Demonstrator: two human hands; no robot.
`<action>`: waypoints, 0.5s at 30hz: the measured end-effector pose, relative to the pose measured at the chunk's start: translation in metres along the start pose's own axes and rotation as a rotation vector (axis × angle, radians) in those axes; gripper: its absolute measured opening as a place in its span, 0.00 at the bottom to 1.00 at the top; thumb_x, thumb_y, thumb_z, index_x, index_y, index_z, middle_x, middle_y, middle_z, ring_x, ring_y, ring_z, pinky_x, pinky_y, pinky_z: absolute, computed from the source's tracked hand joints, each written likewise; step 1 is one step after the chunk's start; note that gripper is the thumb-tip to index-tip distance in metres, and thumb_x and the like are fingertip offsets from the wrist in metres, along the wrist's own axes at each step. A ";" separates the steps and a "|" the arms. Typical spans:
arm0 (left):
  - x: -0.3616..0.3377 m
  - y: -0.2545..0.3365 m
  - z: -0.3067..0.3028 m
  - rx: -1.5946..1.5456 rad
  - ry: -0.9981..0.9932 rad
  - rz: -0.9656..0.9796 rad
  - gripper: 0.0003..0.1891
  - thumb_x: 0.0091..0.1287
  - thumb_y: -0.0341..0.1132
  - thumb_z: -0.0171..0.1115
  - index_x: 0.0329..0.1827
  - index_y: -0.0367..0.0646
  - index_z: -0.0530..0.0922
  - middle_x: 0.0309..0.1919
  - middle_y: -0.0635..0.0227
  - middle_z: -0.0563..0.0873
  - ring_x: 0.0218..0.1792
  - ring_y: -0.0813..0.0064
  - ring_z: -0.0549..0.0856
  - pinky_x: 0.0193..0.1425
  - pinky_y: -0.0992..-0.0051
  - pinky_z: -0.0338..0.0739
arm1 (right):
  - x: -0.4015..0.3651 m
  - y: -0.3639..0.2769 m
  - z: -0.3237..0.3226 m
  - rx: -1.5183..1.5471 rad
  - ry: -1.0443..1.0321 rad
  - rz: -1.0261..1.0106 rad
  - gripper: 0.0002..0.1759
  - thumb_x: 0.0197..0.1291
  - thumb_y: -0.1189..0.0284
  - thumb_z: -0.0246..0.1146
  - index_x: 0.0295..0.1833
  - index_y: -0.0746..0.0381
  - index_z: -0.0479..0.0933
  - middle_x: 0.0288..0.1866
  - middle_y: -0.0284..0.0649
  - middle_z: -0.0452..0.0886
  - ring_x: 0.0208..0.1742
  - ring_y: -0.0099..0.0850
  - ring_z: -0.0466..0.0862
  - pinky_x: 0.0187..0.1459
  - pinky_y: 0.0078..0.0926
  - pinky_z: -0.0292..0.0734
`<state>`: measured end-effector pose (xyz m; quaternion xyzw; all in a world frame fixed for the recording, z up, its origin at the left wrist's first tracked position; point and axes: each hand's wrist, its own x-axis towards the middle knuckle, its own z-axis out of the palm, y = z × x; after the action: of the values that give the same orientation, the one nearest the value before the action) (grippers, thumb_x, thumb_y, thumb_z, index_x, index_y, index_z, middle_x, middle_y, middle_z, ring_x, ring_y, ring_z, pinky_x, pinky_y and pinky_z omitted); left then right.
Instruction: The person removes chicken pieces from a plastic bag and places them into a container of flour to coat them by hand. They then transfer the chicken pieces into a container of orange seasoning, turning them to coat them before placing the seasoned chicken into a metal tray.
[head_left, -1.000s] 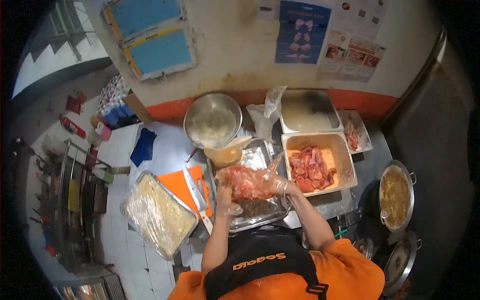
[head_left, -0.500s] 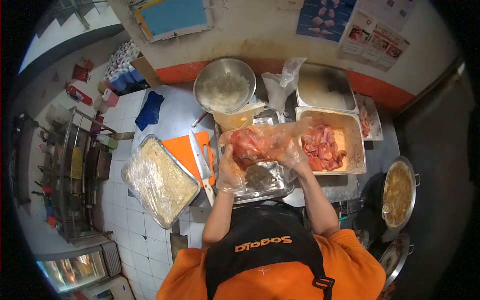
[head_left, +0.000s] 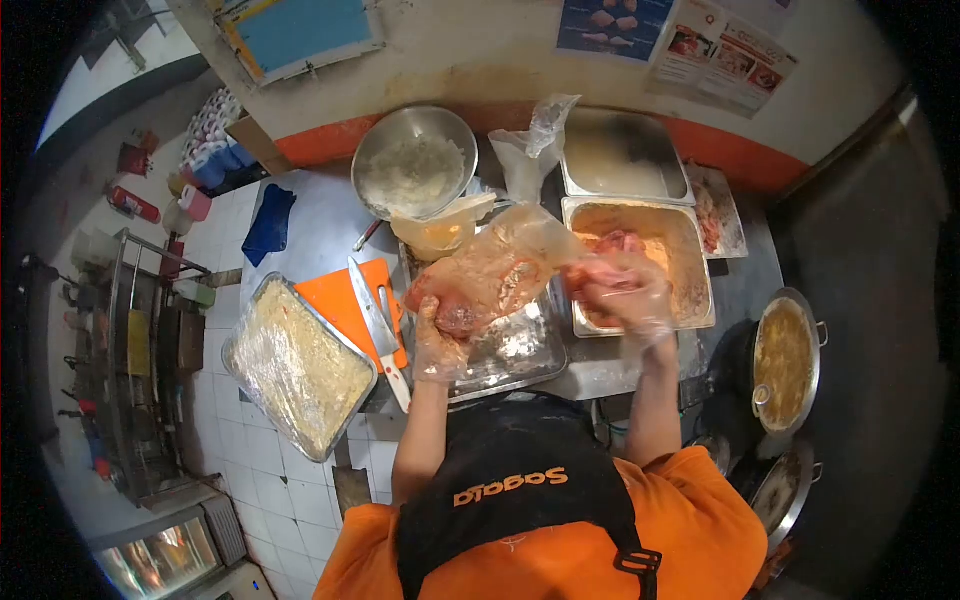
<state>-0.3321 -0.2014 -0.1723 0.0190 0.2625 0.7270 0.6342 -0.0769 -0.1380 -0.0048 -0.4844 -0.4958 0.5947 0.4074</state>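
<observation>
My left hand (head_left: 440,345), in a clear plastic glove, grips a clear plastic bag (head_left: 515,255) with raw red meat (head_left: 460,312) in its lower end. The bag tilts up to the right over a steel tray (head_left: 515,350). My gloved right hand (head_left: 640,305) is over the steel pan (head_left: 697,310) at the right, at the raw meat pieces (head_left: 618,245). Motion smears its fingers, so I cannot see whether they are closed on meat. Orange-brown coating lines the pan.
Left of the tray lie a knife (head_left: 372,315), an orange cutting board (head_left: 340,295) and a film-wrapped tray (head_left: 300,365). Behind are a steel bowl (head_left: 415,165) and another steel pan (head_left: 625,155). A pot of brownish liquid (head_left: 787,362) stands at the right.
My right hand has left the bag and moved right to the meat in the pan. The bag stays in my left hand and now tilts upward to the right.
</observation>
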 end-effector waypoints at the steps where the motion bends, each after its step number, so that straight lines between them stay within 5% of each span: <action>1: -0.001 0.004 -0.001 -0.027 0.043 -0.035 0.29 0.73 0.51 0.63 0.72 0.48 0.69 0.66 0.65 0.79 0.66 0.61 0.80 0.66 0.52 0.82 | 0.002 0.001 -0.017 -0.028 0.070 -0.078 0.13 0.53 0.81 0.75 0.46 0.62 0.86 0.43 0.36 0.90 0.44 0.23 0.87 0.46 0.21 0.84; 3: -0.002 0.006 0.002 -0.056 0.088 -0.074 0.29 0.73 0.53 0.62 0.72 0.51 0.69 0.66 0.66 0.78 0.67 0.61 0.78 0.66 0.51 0.82 | 0.006 0.005 -0.046 -0.059 0.142 -0.153 0.14 0.55 0.79 0.76 0.48 0.62 0.85 0.44 0.36 0.89 0.44 0.23 0.87 0.45 0.21 0.84; 5: 0.000 0.008 0.009 -0.064 -0.002 -0.011 0.30 0.73 0.58 0.61 0.72 0.55 0.68 0.66 0.67 0.77 0.67 0.62 0.78 0.65 0.52 0.83 | 0.009 0.006 -0.061 -1.021 0.622 -0.361 0.13 0.57 0.78 0.75 0.48 0.61 0.86 0.46 0.38 0.89 0.46 0.24 0.87 0.47 0.23 0.83; 6: -0.001 0.008 0.010 -0.066 0.001 -0.010 0.30 0.73 0.58 0.61 0.72 0.55 0.68 0.66 0.67 0.77 0.67 0.62 0.78 0.65 0.52 0.83 | 0.007 0.006 -0.053 -1.022 0.619 -0.361 0.13 0.57 0.78 0.75 0.48 0.61 0.86 0.46 0.38 0.89 0.46 0.24 0.87 0.47 0.23 0.83; 8: 0.000 0.003 0.016 -0.039 -0.001 0.006 0.29 0.74 0.57 0.60 0.71 0.55 0.69 0.65 0.69 0.79 0.64 0.63 0.81 0.64 0.54 0.83 | 0.006 0.005 -0.034 -0.351 0.370 -0.078 0.13 0.58 0.79 0.73 0.50 0.62 0.86 0.45 0.41 0.89 0.47 0.30 0.88 0.51 0.28 0.83; 9: -0.001 0.001 0.022 -0.038 0.001 0.005 0.29 0.74 0.57 0.60 0.71 0.55 0.69 0.65 0.69 0.79 0.64 0.63 0.81 0.64 0.54 0.83 | 0.014 0.027 -0.035 -0.380 0.103 -0.354 0.14 0.57 0.79 0.73 0.49 0.61 0.87 0.43 0.42 0.90 0.44 0.34 0.89 0.51 0.32 0.83; 11: -0.003 -0.001 0.036 0.043 0.070 0.025 0.26 0.75 0.54 0.61 0.70 0.51 0.71 0.62 0.69 0.81 0.62 0.65 0.83 0.63 0.56 0.84 | 0.019 0.030 -0.003 -0.613 -0.132 -0.573 0.12 0.55 0.80 0.71 0.46 0.64 0.86 0.40 0.42 0.88 0.42 0.31 0.87 0.46 0.28 0.82; 15: -0.003 -0.002 0.038 0.030 0.034 -0.020 0.24 0.76 0.51 0.60 0.67 0.48 0.73 0.59 0.68 0.83 0.60 0.66 0.84 0.61 0.58 0.85 | 0.036 0.050 0.037 -0.798 -0.234 -0.527 0.05 0.55 0.78 0.70 0.38 0.66 0.85 0.36 0.45 0.88 0.40 0.35 0.87 0.42 0.35 0.80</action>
<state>-0.3160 -0.1907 -0.1400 0.0137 0.2842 0.7169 0.6365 -0.1208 -0.1196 -0.0591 -0.3907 -0.8330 0.2856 0.2683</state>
